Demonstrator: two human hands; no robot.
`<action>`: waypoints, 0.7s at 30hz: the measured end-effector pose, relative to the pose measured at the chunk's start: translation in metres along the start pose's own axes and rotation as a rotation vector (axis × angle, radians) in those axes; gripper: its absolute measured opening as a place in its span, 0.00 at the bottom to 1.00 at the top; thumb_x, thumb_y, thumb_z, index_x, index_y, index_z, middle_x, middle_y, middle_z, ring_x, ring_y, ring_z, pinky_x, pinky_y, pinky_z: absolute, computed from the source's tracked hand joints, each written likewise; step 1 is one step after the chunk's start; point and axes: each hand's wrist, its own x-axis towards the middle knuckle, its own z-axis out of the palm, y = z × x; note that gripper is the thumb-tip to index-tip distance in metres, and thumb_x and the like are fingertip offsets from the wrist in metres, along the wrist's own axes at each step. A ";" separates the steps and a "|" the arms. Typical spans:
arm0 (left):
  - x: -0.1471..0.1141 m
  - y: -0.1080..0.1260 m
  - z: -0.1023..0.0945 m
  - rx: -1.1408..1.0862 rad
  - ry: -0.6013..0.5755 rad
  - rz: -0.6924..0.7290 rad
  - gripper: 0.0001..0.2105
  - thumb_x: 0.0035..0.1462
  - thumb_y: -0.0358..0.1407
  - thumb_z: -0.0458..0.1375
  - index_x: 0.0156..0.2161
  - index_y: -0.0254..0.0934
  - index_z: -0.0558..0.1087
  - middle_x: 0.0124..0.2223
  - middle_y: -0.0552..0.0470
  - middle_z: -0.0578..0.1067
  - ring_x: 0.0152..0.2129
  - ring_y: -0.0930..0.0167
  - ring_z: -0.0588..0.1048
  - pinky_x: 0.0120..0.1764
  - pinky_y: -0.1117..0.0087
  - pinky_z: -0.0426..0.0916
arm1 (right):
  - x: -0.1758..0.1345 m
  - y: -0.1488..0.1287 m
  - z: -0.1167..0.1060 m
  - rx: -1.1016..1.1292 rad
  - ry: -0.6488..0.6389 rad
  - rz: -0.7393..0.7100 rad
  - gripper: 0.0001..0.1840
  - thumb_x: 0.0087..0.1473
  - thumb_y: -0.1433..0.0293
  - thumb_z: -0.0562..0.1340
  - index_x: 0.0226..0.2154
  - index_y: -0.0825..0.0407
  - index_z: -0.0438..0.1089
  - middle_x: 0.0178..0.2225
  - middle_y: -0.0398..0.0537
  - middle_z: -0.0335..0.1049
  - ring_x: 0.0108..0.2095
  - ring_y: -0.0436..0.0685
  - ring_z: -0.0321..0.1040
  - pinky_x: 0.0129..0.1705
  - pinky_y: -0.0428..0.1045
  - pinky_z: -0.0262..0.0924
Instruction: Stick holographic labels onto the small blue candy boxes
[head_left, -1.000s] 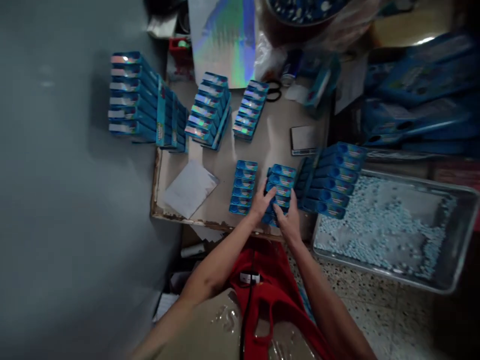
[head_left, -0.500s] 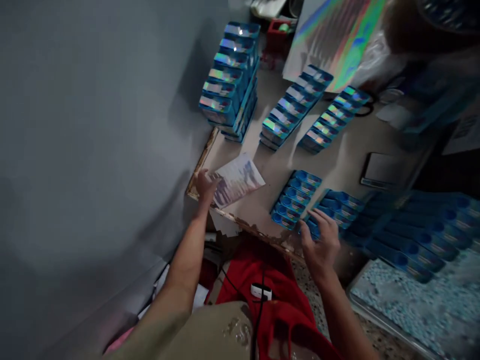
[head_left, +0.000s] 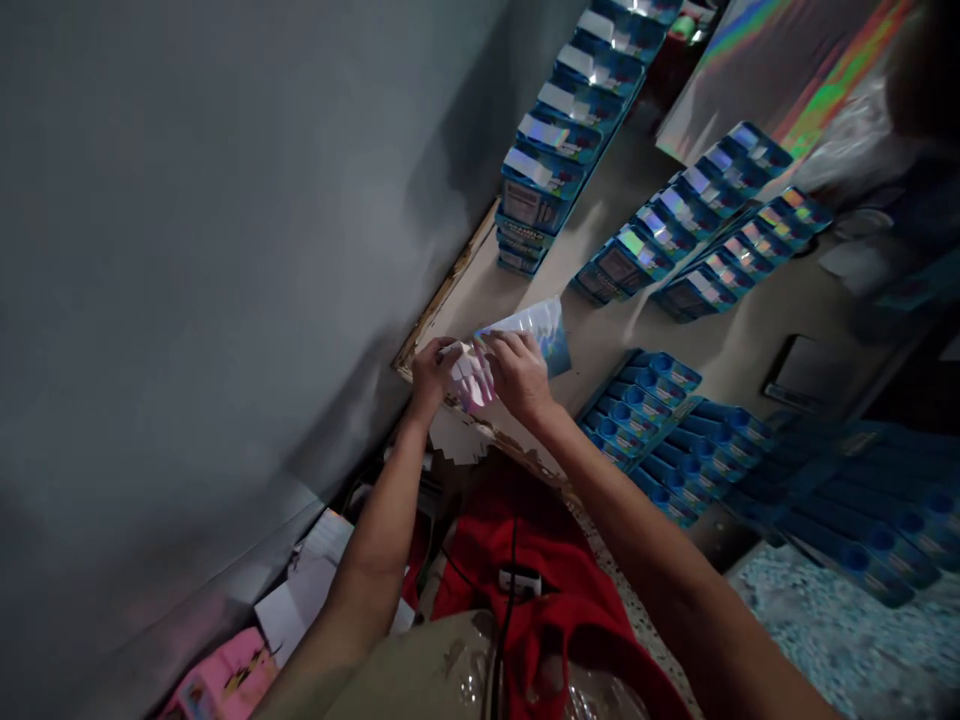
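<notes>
Grey wall (head_left: 225, 220), left of frame. Glossy pinkish-white sheet (head_left: 474, 384) over pale table (head_left: 480, 290), mid-frame, pinched in my left hand (head_left: 431, 378); my right hand (head_left: 519, 375) curled against it, grip unclear. Blue cardboard boxes (head_left: 551, 180), upper right.

The bare right hand (head_left: 519, 380) partly hides a shiny silvery-blue sheet (head_left: 553, 338).
The tall stack of blue printed boxes (head_left: 566, 108) is cut off by the top edge, pale blue pellets (head_left: 840, 620) by the right edge; far-right dark blue boxes (head_left: 862, 500) blur into shadow.
</notes>
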 end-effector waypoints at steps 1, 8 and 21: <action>-0.004 0.003 0.000 -0.026 -0.015 0.017 0.12 0.60 0.42 0.63 0.42 0.37 0.79 0.32 0.54 0.78 0.27 0.71 0.73 0.32 0.72 0.66 | 0.008 -0.003 0.004 -0.037 -0.011 -0.005 0.20 0.71 0.69 0.54 0.58 0.50 0.75 0.56 0.56 0.76 0.55 0.66 0.65 0.60 0.59 0.60; -0.015 0.007 0.002 -0.050 -0.033 0.055 0.15 0.63 0.44 0.61 0.45 0.35 0.82 0.38 0.48 0.82 0.33 0.68 0.77 0.38 0.70 0.71 | 0.013 -0.005 0.029 -0.127 -0.134 -0.045 0.20 0.72 0.69 0.54 0.60 0.51 0.74 0.60 0.57 0.74 0.57 0.68 0.63 0.57 0.60 0.58; -0.007 0.008 0.001 0.149 0.006 0.065 0.13 0.65 0.40 0.61 0.46 0.34 0.82 0.35 0.48 0.81 0.33 0.66 0.78 0.38 0.70 0.69 | -0.031 -0.011 0.012 -0.078 -0.084 0.119 0.13 0.69 0.64 0.60 0.38 0.49 0.79 0.37 0.54 0.79 0.43 0.63 0.68 0.48 0.56 0.57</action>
